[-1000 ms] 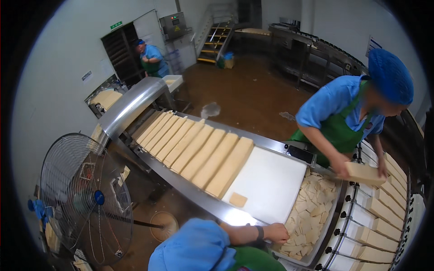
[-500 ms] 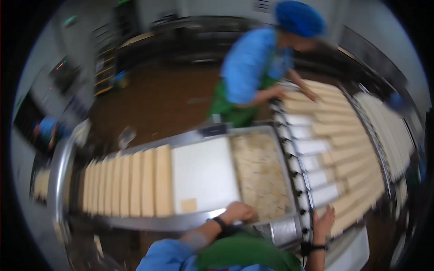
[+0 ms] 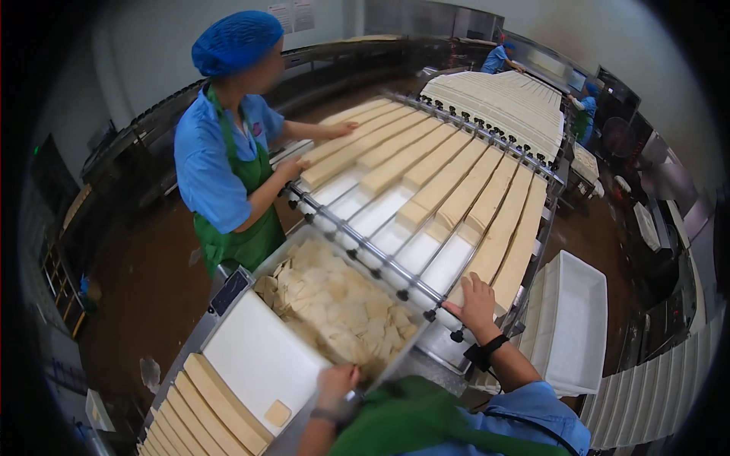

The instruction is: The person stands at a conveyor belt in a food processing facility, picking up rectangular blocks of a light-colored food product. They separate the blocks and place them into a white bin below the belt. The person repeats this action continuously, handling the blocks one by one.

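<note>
A white conveyor belt [image 3: 446, 264] on the right carries long pale blocks [image 3: 489, 228] laid side by side, their near ends staggered so that bare white shows there; a metal rail [image 3: 368, 247] with black knobs crosses its near edge. A second white belt [image 3: 262, 346], near left, bears a row of pale slabs [image 3: 207, 403] and one small square piece [image 3: 278, 413]. Between the two belts sits a tray heaped with flat scraps [image 3: 342, 304]. On the brown floor [image 3: 129, 281] at left lies a pale patch [image 3: 150, 372], perhaps a puddle.
</note>
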The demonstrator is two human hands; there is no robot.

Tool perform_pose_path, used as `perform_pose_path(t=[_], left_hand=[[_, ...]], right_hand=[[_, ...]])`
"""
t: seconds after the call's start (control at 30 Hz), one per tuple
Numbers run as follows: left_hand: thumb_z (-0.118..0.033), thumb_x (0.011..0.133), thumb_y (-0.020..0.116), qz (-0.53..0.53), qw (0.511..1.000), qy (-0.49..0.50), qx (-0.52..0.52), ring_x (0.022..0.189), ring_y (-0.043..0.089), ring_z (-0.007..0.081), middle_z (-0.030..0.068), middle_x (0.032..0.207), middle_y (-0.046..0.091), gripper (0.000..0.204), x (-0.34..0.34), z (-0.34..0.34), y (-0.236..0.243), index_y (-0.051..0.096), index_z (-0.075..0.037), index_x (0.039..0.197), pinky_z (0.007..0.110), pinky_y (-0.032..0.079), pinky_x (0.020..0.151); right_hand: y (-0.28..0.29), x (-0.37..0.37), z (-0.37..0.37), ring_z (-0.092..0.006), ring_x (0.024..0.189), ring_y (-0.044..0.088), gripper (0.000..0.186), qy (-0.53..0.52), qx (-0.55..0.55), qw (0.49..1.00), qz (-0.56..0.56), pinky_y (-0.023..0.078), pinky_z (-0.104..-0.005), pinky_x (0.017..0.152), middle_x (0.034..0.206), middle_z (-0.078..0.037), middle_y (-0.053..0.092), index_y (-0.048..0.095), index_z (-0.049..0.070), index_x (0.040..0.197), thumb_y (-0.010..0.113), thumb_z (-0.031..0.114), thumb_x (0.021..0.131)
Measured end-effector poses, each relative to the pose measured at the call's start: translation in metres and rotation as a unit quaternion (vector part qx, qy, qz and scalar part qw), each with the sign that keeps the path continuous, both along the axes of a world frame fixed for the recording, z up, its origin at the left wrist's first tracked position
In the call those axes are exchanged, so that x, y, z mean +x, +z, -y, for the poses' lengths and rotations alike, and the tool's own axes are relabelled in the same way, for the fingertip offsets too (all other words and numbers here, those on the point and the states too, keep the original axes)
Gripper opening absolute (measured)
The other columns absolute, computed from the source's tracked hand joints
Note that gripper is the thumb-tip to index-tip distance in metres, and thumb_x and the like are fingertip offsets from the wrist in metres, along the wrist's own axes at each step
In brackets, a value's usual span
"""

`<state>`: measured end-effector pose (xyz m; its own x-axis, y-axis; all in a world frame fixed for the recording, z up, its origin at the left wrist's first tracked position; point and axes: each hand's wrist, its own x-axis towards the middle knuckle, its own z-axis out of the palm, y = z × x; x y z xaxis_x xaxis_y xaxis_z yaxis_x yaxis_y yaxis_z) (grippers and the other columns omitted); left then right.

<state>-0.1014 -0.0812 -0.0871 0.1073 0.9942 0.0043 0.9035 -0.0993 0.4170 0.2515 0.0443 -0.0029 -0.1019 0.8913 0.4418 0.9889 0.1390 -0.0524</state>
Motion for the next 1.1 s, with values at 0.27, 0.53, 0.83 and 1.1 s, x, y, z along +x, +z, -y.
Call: perform_pose_path(t=[0.27, 0.53, 0.83, 1.1], left_hand=[[-0.034, 0.081, 0.054, -0.005, 0.999, -0.004, -0.032, 0.067, 0.062, 0.0303, 0.0082, 0.071, 0.064, 0.022, -0.024, 0.004, -0.025, 0.062, -0.015, 0.073, 0.045, 0.048, 0.059], [-0.033, 0.081, 0.051, 0.087, 0.996, -0.01, 0.022, 0.064, 0.061, 0.0331, 0.0092, 0.068, 0.062, 0.026, -0.016, 0.008, -0.019, 0.061, -0.012, 0.069, 0.046, 0.048, 0.058], [-0.004, 0.077, 0.056, 0.372, 0.923, -0.004, 0.1, 0.105, 0.05, 0.0308, 0.0143, 0.103, 0.054, 0.022, -0.044, 0.041, 0.016, 0.058, -0.003, 0.099, 0.036, 0.041, 0.091], [-0.01, 0.088, 0.056, 0.238, 0.934, 0.24, 0.118, 0.09, 0.055, 0.0269, 0.0136, 0.097, 0.06, 0.016, -0.153, 0.147, 0.036, 0.061, -0.005, 0.102, 0.039, 0.045, 0.081]], right_hand=[[-0.018, -0.014, -0.032, -0.0345, 0.114, 0.048, 0.078, -0.057, -0.015, 0.998, 0.021, 0.036, -0.0454, 0.095, 0.129, -0.02, 0.049, 0.054, 0.007, 0.119, 0.08, 0.046, 0.056], [-0.077, 0.03, -0.024, -0.0375, 0.121, 0.044, 0.046, 0.015, -0.02, 0.997, 0.066, 0.032, -0.0479, 0.102, 0.128, -0.022, 0.051, 0.053, 0.001, 0.122, 0.057, 0.032, 0.089], [-0.013, -0.047, -0.022, -0.0321, 0.093, 0.059, 0.042, 0.154, 0.053, 0.97, 0.183, 0.047, -0.0459, 0.073, 0.102, -0.011, 0.064, 0.068, 0.01, 0.1, 0.058, 0.047, 0.084], [0.019, -0.163, 0.001, -0.0335, 0.109, 0.052, 0.027, 0.378, -0.311, 0.87, 0.055, 0.036, -0.0457, 0.094, 0.113, -0.016, 0.061, 0.062, 0.003, 0.101, 0.057, 0.026, 0.088]])
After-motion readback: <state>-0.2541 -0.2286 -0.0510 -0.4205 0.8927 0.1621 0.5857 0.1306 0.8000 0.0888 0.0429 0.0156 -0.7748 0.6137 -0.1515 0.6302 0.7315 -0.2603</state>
